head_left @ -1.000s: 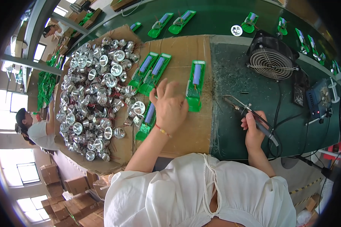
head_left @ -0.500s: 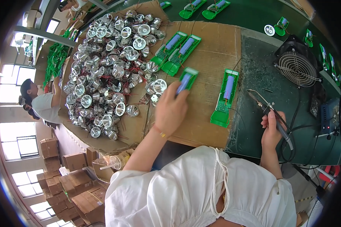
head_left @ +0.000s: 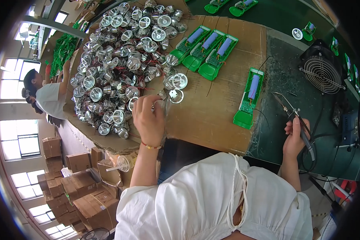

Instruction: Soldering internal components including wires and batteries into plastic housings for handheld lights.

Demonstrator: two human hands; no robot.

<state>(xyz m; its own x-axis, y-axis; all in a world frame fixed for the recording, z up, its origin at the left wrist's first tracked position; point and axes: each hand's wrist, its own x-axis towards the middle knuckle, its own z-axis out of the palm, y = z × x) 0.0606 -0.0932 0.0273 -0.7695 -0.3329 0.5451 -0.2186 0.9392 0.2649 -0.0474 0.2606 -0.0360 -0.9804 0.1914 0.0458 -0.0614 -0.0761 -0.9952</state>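
L hand (head_left: 149, 122) at reflectors (head_left: 134, 63), fingers curled (grip unclear); R hand (head_left: 295, 134) grips soldering iron (head_left: 307, 143). Green case (head_left: 248, 102) on cardboard (head_left: 212, 116), nr R edge. Likely pick-up step; next calls for lifting one reflector clear.

Contents of the left hand (head_left: 149, 121), if any, apparently hidden behind its knuckles.
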